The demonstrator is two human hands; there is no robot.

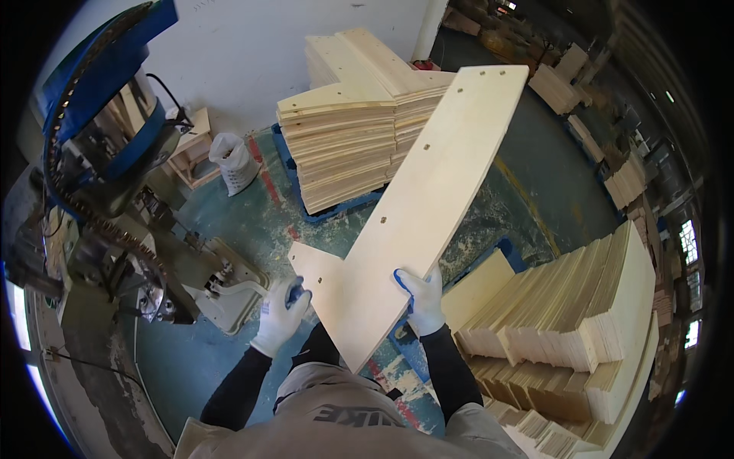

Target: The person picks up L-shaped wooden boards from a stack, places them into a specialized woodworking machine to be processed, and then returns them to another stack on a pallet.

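Observation:
A long pale plywood panel [409, 210] with a short side arm at its left and several small holes or inserts slants up and away in front of me. My right hand [425, 301], in a white glove with blue fingertips, grips its right edge, the thumb lying on the top face. Next to the panel's left edge is my left hand [281, 310], gloved the same way. Its fingers are curled in, and whatever they may hold is hidden.
A machine with a blue bowl [115, 130] stands at the left. Similar plywood panels are stacked [348, 145] on a blue pallet ahead. More panels [558, 306] stand packed at the right. A white sack [234, 164] sits by a wooden stand [191, 149] near the wall.

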